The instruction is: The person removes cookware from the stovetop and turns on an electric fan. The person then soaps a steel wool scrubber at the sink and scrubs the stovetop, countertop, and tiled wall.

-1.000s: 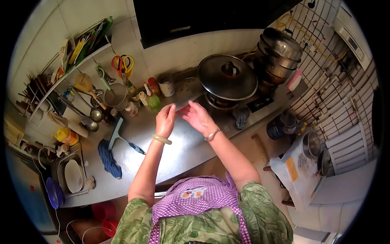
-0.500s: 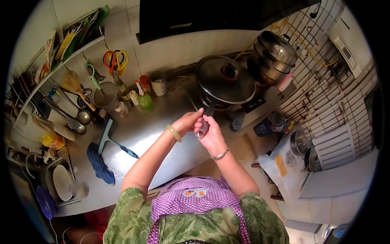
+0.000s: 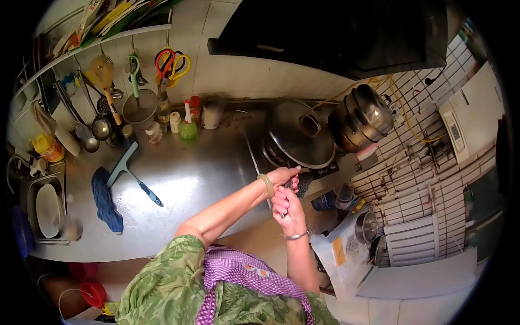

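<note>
Beyond the curled grip of the right hand [image 3: 289,208] stands the lidded pan [image 3: 297,135], its handle [image 3: 283,215] pointing back toward the person, long axis running away from them. Those fingers close around it; whether the left hand [image 3: 283,176], just ahead, holds anything I cannot tell.

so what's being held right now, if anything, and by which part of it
The lidded pan, by its handle: the right hand is closed around it near the end. Whether the left hand also grips it cannot be told.
</note>
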Tool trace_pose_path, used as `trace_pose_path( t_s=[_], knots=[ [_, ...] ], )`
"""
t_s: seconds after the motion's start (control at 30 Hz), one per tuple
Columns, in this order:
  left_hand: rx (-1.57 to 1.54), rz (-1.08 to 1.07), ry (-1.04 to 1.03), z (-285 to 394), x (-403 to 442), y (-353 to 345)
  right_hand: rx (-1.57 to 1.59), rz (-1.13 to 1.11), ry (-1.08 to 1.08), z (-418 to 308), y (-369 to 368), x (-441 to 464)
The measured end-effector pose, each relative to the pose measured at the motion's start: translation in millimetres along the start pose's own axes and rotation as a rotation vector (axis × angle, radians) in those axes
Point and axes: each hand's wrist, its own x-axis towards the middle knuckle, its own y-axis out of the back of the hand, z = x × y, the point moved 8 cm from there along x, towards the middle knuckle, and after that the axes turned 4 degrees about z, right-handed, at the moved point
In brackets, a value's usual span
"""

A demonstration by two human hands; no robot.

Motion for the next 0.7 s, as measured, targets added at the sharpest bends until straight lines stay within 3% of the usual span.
trace_pose_path(
  t_s=[0.03, 0.13, 0.17, 0.4, 0.43, 0.47, 0.53, 0.7],
  knots=[
    [0.018, 0.017, -0.02, -3.4, 1.6, -2.0, -0.056, 0.127, 0.052, -3.5, 11.2, -6.0],
    [-0.024, 0.073, -0.077, -17.4, -7.1, -3.6, -0.185, 0.151, 0.068, -0.8, 7.8, -35.4],
    [-0.045, 0.078, -0.09, -21.2, -14.3, -4.2, -0.256, 0.308, 0.087, 0.5, 4.3, -49.4],
    [-0.137, 0.107, -0.221, -36.2, -87.3, -20.9, -0.305, 0.178, -0.06, 23.4, 27.1, -89.8],
    [-0.101, 0.201, -0.234, -40.6, -95.8, -19.2, -0.481, 0.171, 0.007, 19.3, 23.8, -97.9],
    [-0.083, 0.234, -0.235, -47.0, -101.0, -15.8, -0.464, -0.034, -0.086, 22.1, 11.0, -101.3],
    [-0.07, 0.244, -0.225, -62.4, -107.7, -9.8, -0.535, 0.117, -0.068, 17.0, 38.0, -111.7],
    [-0.298, 0.253, -0.308, -106.6, -115.4, 12.3, -0.765, -0.141, -0.328, 32.9, 47.0, -115.4]
  ],
)
